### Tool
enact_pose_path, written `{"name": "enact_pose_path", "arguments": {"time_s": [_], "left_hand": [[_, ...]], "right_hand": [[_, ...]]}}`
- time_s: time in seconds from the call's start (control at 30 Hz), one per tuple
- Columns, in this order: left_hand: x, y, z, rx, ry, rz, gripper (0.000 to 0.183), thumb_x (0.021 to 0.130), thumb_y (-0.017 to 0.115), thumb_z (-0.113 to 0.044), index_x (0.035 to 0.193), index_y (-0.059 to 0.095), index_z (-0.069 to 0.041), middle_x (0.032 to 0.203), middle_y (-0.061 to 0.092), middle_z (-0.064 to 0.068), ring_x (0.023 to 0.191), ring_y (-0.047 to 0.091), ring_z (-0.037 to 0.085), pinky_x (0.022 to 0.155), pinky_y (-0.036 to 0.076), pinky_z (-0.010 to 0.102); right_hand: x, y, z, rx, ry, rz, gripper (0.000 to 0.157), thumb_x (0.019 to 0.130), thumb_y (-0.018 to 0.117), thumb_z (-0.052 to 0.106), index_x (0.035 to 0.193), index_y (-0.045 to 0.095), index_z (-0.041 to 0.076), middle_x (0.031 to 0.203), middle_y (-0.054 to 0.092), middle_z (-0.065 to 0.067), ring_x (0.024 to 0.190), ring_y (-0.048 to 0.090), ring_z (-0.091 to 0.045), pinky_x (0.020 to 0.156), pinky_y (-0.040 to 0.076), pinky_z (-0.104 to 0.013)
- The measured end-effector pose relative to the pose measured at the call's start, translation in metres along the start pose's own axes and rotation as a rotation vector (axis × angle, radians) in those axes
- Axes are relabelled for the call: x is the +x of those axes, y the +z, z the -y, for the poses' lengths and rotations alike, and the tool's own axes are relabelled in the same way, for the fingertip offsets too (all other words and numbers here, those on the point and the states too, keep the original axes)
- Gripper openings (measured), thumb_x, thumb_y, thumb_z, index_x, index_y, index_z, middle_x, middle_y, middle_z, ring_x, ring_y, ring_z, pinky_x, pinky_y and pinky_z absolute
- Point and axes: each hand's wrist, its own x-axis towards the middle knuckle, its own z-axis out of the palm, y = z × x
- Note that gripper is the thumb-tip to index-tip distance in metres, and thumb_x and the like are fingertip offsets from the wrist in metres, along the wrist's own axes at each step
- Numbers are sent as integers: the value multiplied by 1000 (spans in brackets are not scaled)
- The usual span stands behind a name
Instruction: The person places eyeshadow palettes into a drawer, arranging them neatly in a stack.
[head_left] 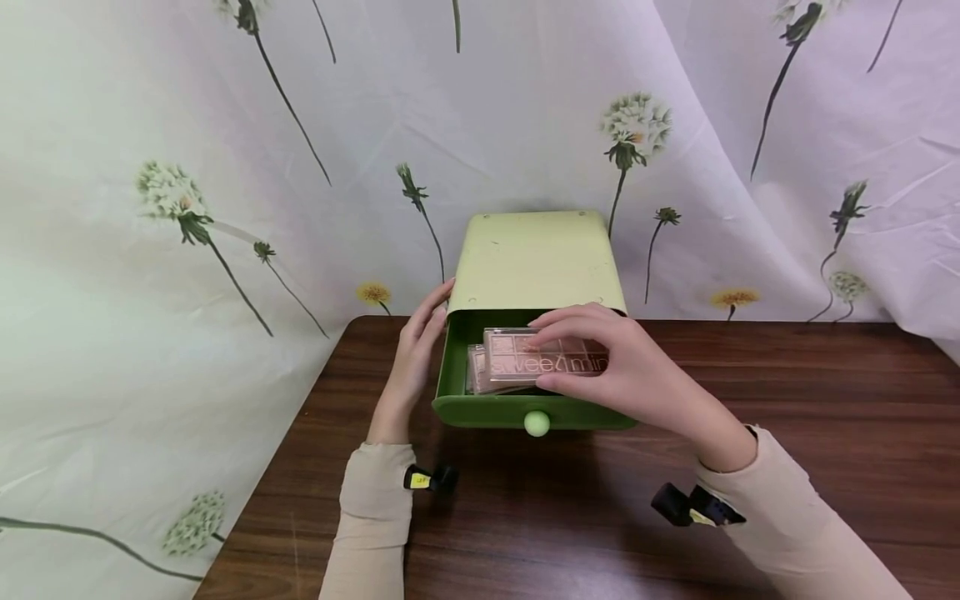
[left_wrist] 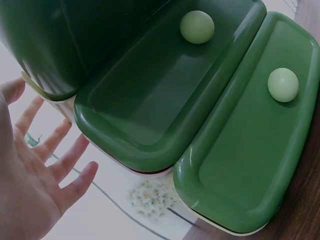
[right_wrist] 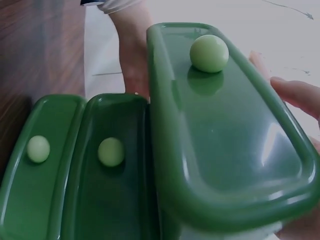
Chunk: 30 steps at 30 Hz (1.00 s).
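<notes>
A pale yellow-green cabinet [head_left: 540, 258] stands against the cloth, its green top drawer [head_left: 480, 411] pulled out. Inside the drawer, an eyeshadow palette [head_left: 517, 354] with a clear lid lies tilted over another palette [head_left: 477, 379]. My right hand [head_left: 611, 354] pinches the upper palette, thumb at its lower edge and fingers over its top; in the right wrist view the drawer front hides most of this hand [right_wrist: 300, 100]. Along the cabinet's left side rests my left hand [head_left: 412, 358]. Its fingers are extended and spread in the left wrist view, beside the drawers.
Two lower drawers, a middle one [left_wrist: 150, 100] and a bottom one [left_wrist: 240, 150], are pushed in, each with a round pale knob. The cabinet stands on a dark wooden table [head_left: 787, 400]. A dandelion-print cloth [head_left: 300, 208] hangs behind and to the left.
</notes>
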Motion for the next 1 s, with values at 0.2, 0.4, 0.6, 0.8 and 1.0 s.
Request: {"name": "enact_pose_path", "arguments": {"time_s": [0.2, 0.4, 0.6, 0.8, 1.0], "left_hand": [[-1, -1, -1, 1, -7, -12, 44, 107, 42, -27, 150, 46, -17, 150, 44, 0, 134, 41, 14, 102, 36, 41], [0, -1, 0, -7, -11, -11, 44, 107, 41, -24, 150, 45, -14, 151, 43, 3, 134, 41, 17, 103, 36, 39], [1, -1, 0, -11, -7, -2, 44, 107, 42, -25, 150, 45, -16, 150, 43, 0, 132, 43, 17, 103, 36, 39], [0, -1, 0, -2, -18, 5, 44, 107, 42, -28, 150, 45, -18, 150, 43, -2, 134, 41, 14, 105, 35, 41], [0, 0, 0, -6, -8, 3, 43, 108, 42, -26, 150, 46, -18, 150, 44, -2, 136, 38, 13, 105, 34, 43]], "right_hand": [[17, 7, -1, 39, 8, 74, 34, 84, 82, 23, 117, 72, 19, 121, 65, 9, 116, 55, -10, 100, 42, -35], [29, 10, -5, 46, 65, 161, 35, 85, 81, 24, 118, 70, 19, 114, 66, 12, 104, 57, -8, 88, 47, -32], [34, 11, -4, 4, 60, 213, 33, 84, 82, 25, 115, 71, 20, 112, 66, 12, 105, 57, -6, 89, 49, -31], [32, 13, -4, -114, 23, 231, 36, 82, 83, 27, 115, 72, 21, 114, 66, 13, 104, 55, -10, 88, 44, -37], [32, 14, -6, -132, 2, 241, 39, 80, 85, 22, 116, 71, 20, 116, 65, 12, 107, 54, -12, 90, 44, -38]]}}
